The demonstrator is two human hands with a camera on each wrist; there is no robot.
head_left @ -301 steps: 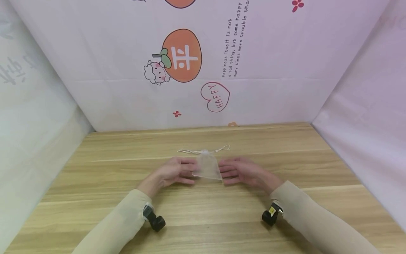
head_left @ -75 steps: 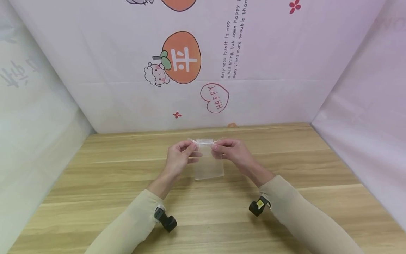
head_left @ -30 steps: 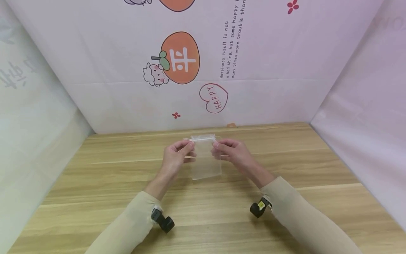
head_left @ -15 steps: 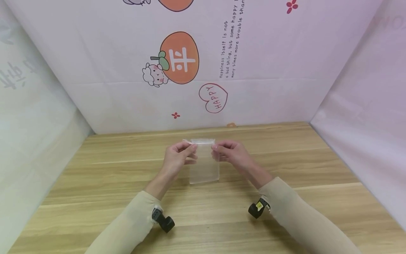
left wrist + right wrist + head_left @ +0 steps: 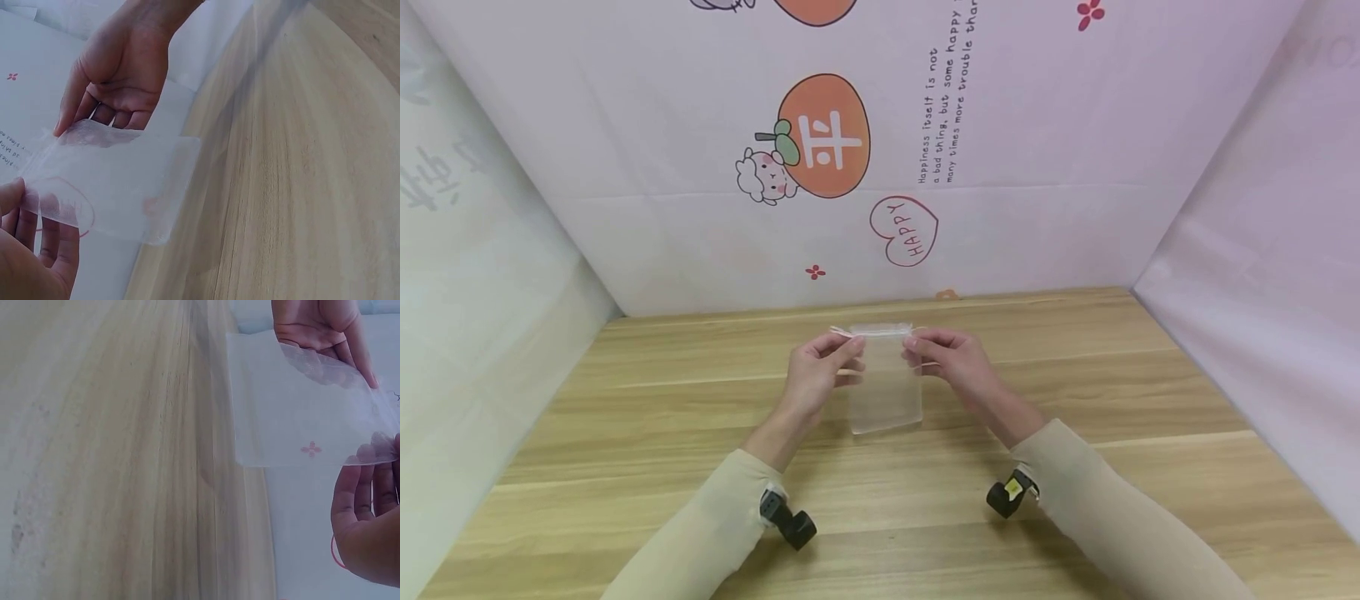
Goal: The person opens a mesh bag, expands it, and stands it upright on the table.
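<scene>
A sheer white drawstring pouch [image 5: 886,392] hangs between both hands above the table, its bottom edge toward the person. At its top left corner my left hand [image 5: 816,367] pinches the mouth between thumb and fingers. My right hand [image 5: 955,358] pinches the opposite top corner in the same way. White cord ends [image 5: 842,332] stick out by the left fingertips. Through the thin mesh of the pouch [image 5: 125,181], the left wrist view shows the wall print and some fingers behind it. In the right wrist view the pouch [image 5: 281,406] looks flat, stretched between the hands.
A wood-grain table [image 5: 880,517] lies beneath the hands. Behind it rises a white printed cloth wall [image 5: 700,233], with further white cloth sides [image 5: 490,250] at left and right. Small black cameras [image 5: 793,525] are strapped to both sleeves.
Ten seconds ago the pouch was gathered at its neck, cords spread sideways. By 2.5 seconds ago both hands pinched its top; since then the mouth has widened and flattened, with slight shifts.
</scene>
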